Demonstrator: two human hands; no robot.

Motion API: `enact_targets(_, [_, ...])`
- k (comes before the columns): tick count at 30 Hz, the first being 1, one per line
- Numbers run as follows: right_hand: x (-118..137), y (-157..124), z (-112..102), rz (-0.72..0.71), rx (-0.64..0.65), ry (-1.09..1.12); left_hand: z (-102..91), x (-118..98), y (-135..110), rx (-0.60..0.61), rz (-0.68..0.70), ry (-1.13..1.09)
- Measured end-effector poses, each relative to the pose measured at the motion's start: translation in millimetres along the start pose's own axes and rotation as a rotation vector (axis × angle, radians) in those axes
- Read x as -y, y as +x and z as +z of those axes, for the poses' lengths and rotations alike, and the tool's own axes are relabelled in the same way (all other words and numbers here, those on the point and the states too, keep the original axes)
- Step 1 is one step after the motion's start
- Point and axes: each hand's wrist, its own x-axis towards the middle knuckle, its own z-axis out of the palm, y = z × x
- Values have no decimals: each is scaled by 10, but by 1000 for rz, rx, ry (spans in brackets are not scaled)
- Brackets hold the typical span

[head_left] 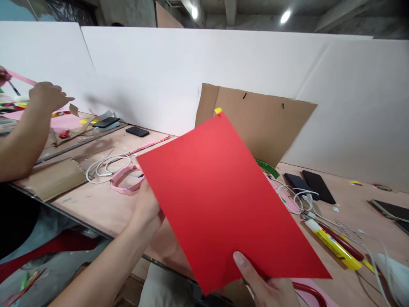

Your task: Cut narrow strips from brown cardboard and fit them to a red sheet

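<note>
I hold a large red sheet of paper [220, 200] tilted above the front edge of the wooden table [99, 204]. My left hand [147, 213] grips its left edge, fingers hidden behind the sheet. My right hand [265, 285] pinches the bottom edge, thumb lying on top of the red surface. A small yellow piece [218, 111] shows at the sheet's far corner. Under my right hand, a red curved handle [311, 294] peeks out.
A brown cardboard panel [265, 123] leans on the white partition. Pink paper ring [124, 181], white cables [107, 166], phones [137, 131] and dark phones [308, 183], a yellow glue stick [332, 245] lie on the table. At the left, another person's hand [47, 96] holds a pink strip.
</note>
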Motion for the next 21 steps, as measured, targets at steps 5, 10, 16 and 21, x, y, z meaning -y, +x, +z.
enact_targets(5, [45,59,-42,92,-57,-24,195,210,-75,103,-124,-79])
enact_targets(10, [89,73,130,169,-110,164,198,653,-647,268,-399,-61])
enact_targets(16, [112,0,329,191,-33,494,337,689,-751,261,-276,-68])
enact_targets(21, [214,-39,481,203,-138,663,426,716,-832,309,-243,-138])
